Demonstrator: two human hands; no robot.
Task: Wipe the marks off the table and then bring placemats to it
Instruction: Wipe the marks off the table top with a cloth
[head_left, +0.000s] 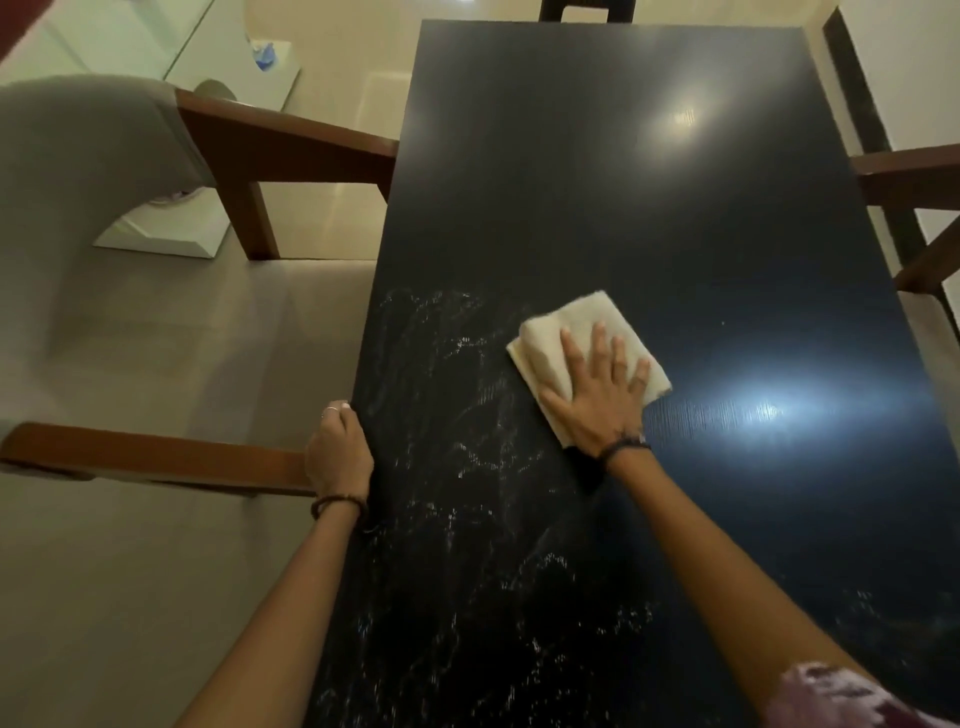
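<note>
Wiping underway: right hand (597, 400), fingers spread, presses folded cloth (566, 338) flat mid-desk (623, 182). Left hand (337, 452) curled on desk edge. White marks (457, 467) remain nr side; no placemats visible yet.

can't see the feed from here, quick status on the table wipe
Right hand flat on cloth, mid-table. Left hand gripping table edge. White marks cover the near left. No placemats in view, nothing blocking.
</note>
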